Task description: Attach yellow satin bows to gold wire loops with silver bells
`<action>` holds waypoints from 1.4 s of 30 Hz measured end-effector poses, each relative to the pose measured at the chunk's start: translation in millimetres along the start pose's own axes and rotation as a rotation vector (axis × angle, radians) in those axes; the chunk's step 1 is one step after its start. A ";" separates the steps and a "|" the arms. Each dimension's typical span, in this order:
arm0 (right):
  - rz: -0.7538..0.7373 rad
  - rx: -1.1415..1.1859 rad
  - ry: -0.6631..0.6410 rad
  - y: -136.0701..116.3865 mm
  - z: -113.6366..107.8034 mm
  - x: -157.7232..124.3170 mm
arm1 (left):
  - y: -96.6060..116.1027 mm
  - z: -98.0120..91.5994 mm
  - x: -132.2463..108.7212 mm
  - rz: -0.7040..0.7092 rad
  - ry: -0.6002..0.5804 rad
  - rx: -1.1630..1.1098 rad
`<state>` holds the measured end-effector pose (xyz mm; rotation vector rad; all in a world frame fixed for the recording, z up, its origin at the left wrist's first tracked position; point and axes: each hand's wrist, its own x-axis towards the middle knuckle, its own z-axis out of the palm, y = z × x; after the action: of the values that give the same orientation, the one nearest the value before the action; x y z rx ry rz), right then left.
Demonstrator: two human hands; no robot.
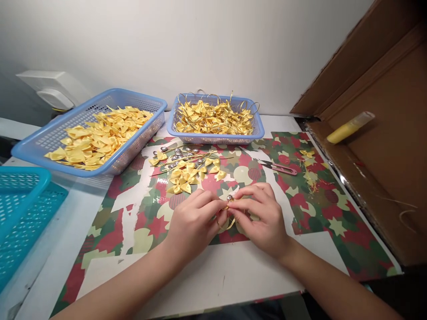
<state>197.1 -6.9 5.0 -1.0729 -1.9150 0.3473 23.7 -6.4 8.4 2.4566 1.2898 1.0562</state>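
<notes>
My left hand (195, 220) and my right hand (262, 218) meet at the table's middle, fingers pinched together on a small yellow ribbon bow with a gold cord loop and a silver bell (229, 205). Just beyond them lies a pile of yellow bows, gold cords and silver bells (187, 166) on the patterned sheet (313, 213).
A blue basket of yellow ribbon pieces (96, 133) stands back left. A second blue basket (215, 118) holds bows with gold loops. A teal basket (20, 209) is at the left edge. Pink thread snips (278, 167) lie right of the pile. A cardboard box (383, 146) with a yellow tube (348, 128) fills the right.
</notes>
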 end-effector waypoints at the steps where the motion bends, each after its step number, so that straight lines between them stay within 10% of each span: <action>1: -0.007 -0.004 -0.001 0.3 1.1 -0.8 | -0.5 0.8 -0.6 -0.007 -0.005 -0.004; 24: 0.429 0.549 -0.126 16.1 -8.1 3.7 | -13.3 -1.9 0.4 -0.218 -0.055 -0.092; 42: 0.306 0.498 -0.043 -32.8 -0.9 22.6 | -21.3 -6.3 0.4 -0.127 0.083 0.139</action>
<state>174.7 -8.4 37.9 -1.0162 -1.5740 0.9692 5.7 5.9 3.6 2.4120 1.5728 1.0801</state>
